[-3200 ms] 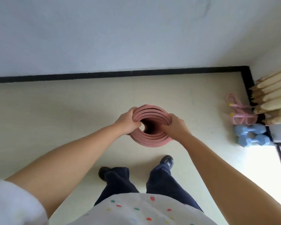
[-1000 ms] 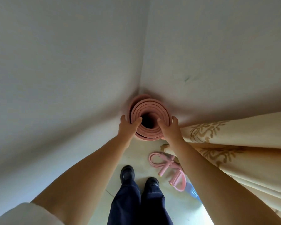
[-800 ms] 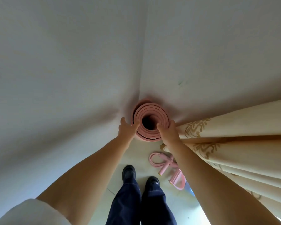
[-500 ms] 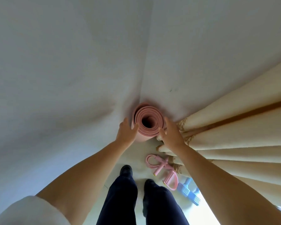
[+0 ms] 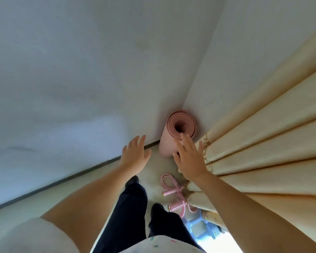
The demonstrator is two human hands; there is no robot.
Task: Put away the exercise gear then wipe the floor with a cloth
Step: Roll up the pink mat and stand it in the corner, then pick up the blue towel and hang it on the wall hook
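A rolled pink exercise mat point(image 5: 167, 141) stands upright on its end in the corner where two white walls meet. My left hand point(image 5: 135, 155) hovers to the left of it with fingers spread, holding nothing. My right hand point(image 5: 189, 157) is in front of the mat's right side, fingers straight and spread; whether the fingertips touch the mat I cannot tell. A pink resistance puller point(image 5: 173, 193) lies on the floor behind my right wrist. Blue dumbbells point(image 5: 202, 229) lie beside my right foot.
Cream curtains point(image 5: 263, 143) hang in folds along the right, down to the floor beside the mat. A dark skirting strip point(image 5: 62, 181) runs along the left wall. My legs and black shoes point(image 5: 159, 209) stand on the pale floor point(image 5: 26, 210).
Both hands have let go of the mat and drawn back with fingers spread. The mat now stands alone in the corner. My view has shifted back and left.
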